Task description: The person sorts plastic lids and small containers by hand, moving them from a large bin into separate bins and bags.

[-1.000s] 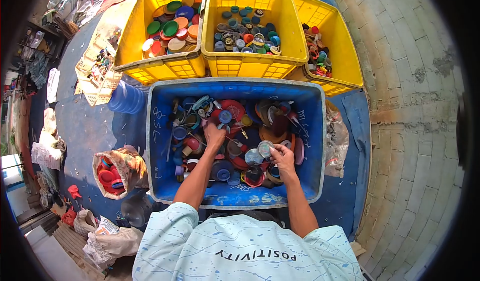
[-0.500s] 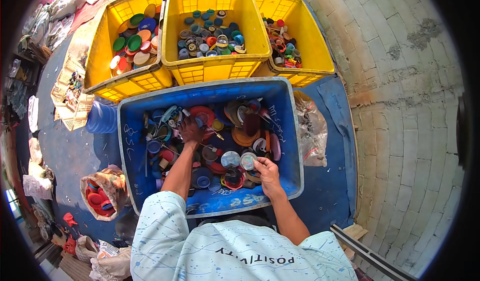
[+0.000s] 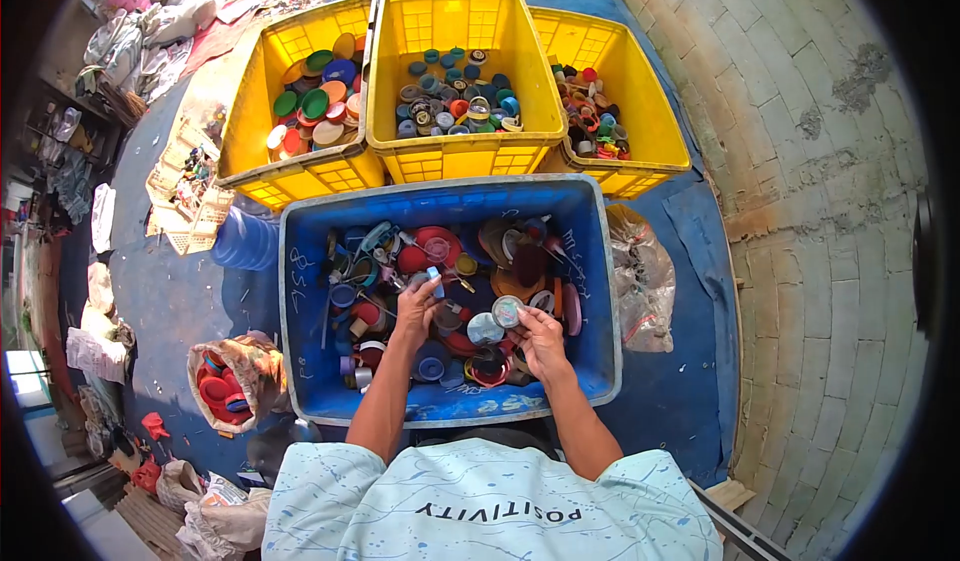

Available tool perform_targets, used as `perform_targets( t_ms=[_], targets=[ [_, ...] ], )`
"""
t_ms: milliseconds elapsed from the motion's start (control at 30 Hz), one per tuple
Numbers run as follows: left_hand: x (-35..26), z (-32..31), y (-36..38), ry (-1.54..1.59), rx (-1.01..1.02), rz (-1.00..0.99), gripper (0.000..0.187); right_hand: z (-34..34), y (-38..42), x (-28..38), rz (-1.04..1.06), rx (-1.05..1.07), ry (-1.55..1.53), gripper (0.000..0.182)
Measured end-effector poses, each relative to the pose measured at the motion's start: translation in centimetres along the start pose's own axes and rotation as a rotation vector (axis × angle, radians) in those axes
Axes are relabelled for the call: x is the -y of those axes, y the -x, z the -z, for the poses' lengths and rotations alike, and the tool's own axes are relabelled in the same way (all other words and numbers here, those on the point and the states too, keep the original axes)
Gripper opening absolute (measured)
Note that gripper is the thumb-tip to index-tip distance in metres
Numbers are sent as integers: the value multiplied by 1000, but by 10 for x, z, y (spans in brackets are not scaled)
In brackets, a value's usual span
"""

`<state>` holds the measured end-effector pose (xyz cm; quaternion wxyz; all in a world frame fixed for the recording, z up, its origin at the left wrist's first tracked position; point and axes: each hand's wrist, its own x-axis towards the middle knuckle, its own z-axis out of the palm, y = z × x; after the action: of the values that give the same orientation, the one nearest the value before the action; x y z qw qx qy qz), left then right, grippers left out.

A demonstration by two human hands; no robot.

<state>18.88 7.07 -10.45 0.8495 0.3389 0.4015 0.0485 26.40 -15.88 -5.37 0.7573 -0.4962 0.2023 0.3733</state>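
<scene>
Over a blue crate (image 3: 300, 356) filled with mixed plastic lids and caps, both my hands are at work. My left hand (image 3: 415, 311) is closed, with a small light-blue cap (image 3: 436, 282) pinched at its fingertips. In my right hand (image 3: 542, 343) a round, pale, clear-looking lid (image 3: 507, 311) is gripped by its edge. Just below that lid, a pale blue disc (image 3: 485, 329) lies on the pile. A red lid (image 3: 430, 249) and a dark blue round lid (image 3: 431, 361) rest among the other pieces.
Behind the crate stand three yellow crates (image 3: 465, 151) with sorted lids and caps. A sack (image 3: 262, 376) of red lids is at the left, near a blue water jug (image 3: 245, 241). A clear plastic bag (image 3: 645, 296) lies at the right, before a block wall (image 3: 800, 261).
My left hand has come out of the pile toward me, now with the light-blue cap. The right hand still holds the round lid. The whole view has shifted slightly.
</scene>
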Motion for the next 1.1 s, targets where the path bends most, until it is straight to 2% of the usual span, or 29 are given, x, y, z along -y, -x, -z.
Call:
perform_targets(
  t_ms=[67,233,333,533,600,667,733,767,800,833,867,900,1000,1100],
  targets=[
    [-4,-2,25,167,37,20,51,-13,-5,0,6,16,46,17],
    [-24,-9,36,285,157,-91,36,-30,-15,2,5,83,-24,15],
    [-42,-22,35,420,209,-82,33,-44,-18,10,45,118,-65,14],
    [-86,-60,23,435,325,-109,34,-75,-31,46,127,151,-74,13],
    [-109,-80,10,441,354,-82,35,-90,-39,70,173,184,-39,17],
    [-145,-109,-8,349,408,-140,38,-114,-52,106,229,187,-41,17],
    [-185,-143,-30,426,457,-214,44,-142,-74,149,345,257,-123,17],
    [-205,-154,-39,443,539,-218,49,-157,-84,170,387,339,-194,23],
    [-221,-163,-43,463,624,-224,55,-165,-99,187,332,276,-206,34],
    [-230,-171,-40,499,540,-182,60,-176,-95,200,313,230,-218,44],
    [-233,-176,-37,533,455,-140,67,-178,-95,204,338,170,-166,47],
    [-231,-171,-36,498,462,-108,76,-172,-102,200,364,130,-109,47],
    [-201,-144,-37,351,385,-102,77,-134,-110,175,428,82,38,47],
    [-158,-101,-41,411,268,-48,67,-86,-104,146,440,46,116,47]
  ],
)
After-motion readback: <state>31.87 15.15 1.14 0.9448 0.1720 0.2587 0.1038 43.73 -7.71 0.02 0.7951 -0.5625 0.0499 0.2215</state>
